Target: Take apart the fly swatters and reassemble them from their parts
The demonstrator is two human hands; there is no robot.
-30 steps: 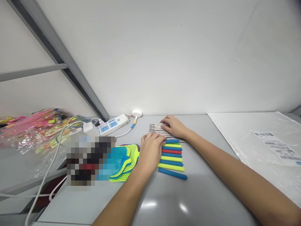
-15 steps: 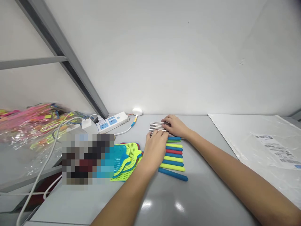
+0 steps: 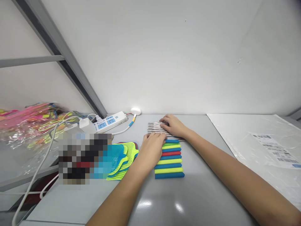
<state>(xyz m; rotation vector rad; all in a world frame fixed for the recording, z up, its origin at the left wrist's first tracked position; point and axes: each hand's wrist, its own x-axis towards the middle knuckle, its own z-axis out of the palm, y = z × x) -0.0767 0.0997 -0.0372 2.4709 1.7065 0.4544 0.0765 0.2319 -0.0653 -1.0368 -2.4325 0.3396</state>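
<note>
Colored tubes (one red) lie aligned near silver rods.

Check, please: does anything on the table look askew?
Yes, slightly: the mesh pieces left of the left hand look untidy, overlapping at uneven angles, while the tubes lie in a neat row.

nearest blue tube | was slanted away | now near-parallel, against yellow tube

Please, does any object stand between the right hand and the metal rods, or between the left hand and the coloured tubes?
Nothing visible does. The right hand lies over the right part of the metal rods; in this view, the left hand covers the left ends of the upper coloured tubes.
</note>
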